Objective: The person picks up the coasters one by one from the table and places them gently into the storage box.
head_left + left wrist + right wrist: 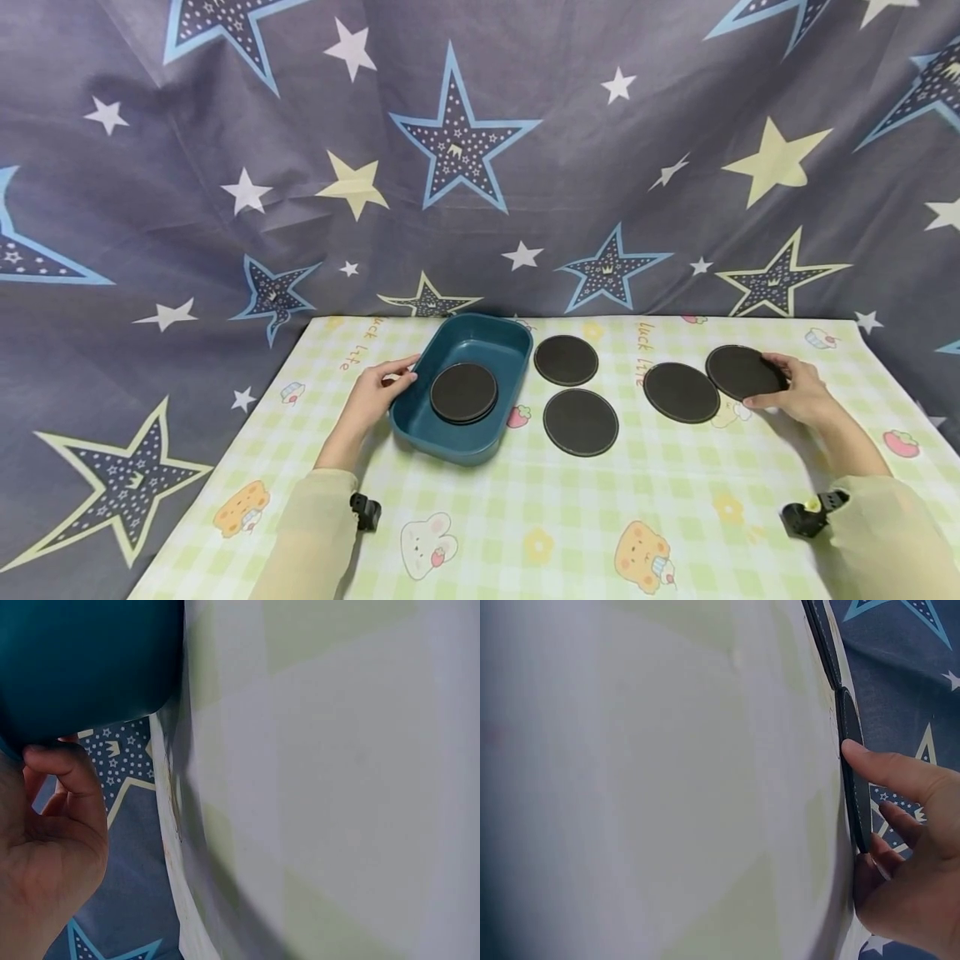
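Right hand (808, 395), wide grip on black disc (741, 372)

Soft, even light brightens the desk (573, 500) in the head view, while the far curtain (555, 92) looks duller. Soft-edged shadows lie beside the left forearm (341, 446) and right forearm (853, 442). Both wrist views are dimmer, the desk hazy and blurred; the tub (82, 660) looks dark, and the right view's left edge falls into shade.
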`<state>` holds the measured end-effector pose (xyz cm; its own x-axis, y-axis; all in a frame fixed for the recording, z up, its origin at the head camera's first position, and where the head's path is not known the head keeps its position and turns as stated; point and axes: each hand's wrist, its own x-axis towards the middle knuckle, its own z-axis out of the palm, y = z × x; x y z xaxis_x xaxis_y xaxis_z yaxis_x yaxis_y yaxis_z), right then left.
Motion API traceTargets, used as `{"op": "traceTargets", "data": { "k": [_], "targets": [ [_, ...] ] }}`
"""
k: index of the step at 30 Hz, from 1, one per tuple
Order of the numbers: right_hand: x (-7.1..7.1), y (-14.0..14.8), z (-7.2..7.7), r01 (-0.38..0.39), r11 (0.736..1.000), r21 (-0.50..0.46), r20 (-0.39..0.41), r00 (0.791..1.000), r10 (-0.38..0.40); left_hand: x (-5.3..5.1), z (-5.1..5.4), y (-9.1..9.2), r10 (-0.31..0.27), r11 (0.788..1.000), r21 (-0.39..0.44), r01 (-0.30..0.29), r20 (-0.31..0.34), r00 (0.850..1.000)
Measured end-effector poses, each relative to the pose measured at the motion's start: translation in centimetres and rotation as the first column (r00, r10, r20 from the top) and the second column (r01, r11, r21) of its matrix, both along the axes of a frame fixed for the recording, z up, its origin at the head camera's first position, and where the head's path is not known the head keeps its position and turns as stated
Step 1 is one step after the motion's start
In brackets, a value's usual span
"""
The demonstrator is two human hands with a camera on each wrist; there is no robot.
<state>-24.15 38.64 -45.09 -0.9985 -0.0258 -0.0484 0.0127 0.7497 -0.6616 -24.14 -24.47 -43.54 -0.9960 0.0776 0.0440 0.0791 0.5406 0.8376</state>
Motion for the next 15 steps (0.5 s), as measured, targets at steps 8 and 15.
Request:
{"op": "traceTargets", "data": {
  "k": [8, 15],
  "targets": [
    [0.0, -0.2, 0.3, 0.077, 0.997, -0.030, -0.043, 0.996, -0.078, 0.2, 0.9, 0.5, -0.019, 0.999, 0.027, 0.018, 0.021, 1.000],
    [0.1, 0.3, 0.7, 0.113, 0.993, -0.043, -0.007, 0.993, -0.114, -0.3, -0.4, 0.0, -0.009, 1.000, 0.004, 0.009, -0.013, 1.000]
  ]
}}
